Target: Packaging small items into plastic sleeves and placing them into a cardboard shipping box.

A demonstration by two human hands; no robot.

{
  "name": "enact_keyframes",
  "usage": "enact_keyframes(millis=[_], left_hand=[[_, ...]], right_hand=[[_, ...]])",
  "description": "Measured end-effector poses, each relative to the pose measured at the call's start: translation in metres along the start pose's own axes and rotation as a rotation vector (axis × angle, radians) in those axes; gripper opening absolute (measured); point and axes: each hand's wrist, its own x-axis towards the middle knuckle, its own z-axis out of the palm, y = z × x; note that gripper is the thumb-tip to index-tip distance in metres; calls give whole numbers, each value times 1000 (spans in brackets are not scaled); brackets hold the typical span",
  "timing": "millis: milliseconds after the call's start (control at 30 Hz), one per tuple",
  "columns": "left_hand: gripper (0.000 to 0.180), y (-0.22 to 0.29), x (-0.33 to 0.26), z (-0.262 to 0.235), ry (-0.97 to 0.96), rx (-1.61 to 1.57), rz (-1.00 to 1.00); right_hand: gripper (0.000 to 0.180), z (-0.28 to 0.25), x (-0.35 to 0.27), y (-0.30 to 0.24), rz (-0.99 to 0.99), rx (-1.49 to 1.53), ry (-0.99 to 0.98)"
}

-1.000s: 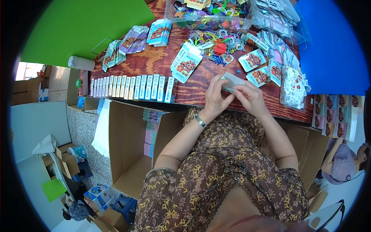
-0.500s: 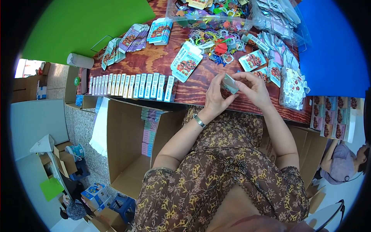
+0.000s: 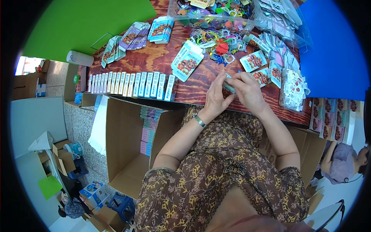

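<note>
Near the front edge of the table, a small printed carton [image 3: 228, 88] stands between my two hands, largely covered by fingers. My left hand [image 3: 217, 94] is wrapped round its left side, thumb toward me. Over its top end, my right hand [image 3: 249, 94] is closed with the fingers bunched together. Left of them lies a stack of flat blue-and-white cartons [image 3: 188, 62]. To the right are loose printed cartons [image 3: 253, 61] and a clear box of small white printed pieces [image 3: 292, 91].
A row of filled cartons [image 3: 131, 85] stands along the front left edge. Colourful rubbery loops [image 3: 216, 40] lie before a clear bin [image 3: 211, 18]. Flat carton stacks [image 3: 160, 30] sit farther back. Below the table is an open cardboard box [image 3: 127, 154]; a person [image 3: 342, 162] is at the right.
My right hand has shifted left over the carton's top, its fingers now bunched there. The carton's open top end, visible before, is now covered. My left hand keeps its place.
</note>
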Motion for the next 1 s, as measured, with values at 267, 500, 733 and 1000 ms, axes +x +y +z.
enact_keyframes(millis=[267, 500, 733, 1000], left_hand=[[73, -1, 2, -1, 12, -17, 4], [81, -1, -4, 4, -1, 12, 27], [86, 1, -4, 7, 15, 21, 80], [75, -3, 2, 3, -65, 34, 80]], right_hand=[[19, -9, -15, 0, 327, 606, -40], [17, 9, -35, 16, 300, 522, 141], [17, 16, -43, 11, 351, 502, 192], [22, 19, -40, 9, 160, 249, 165]])
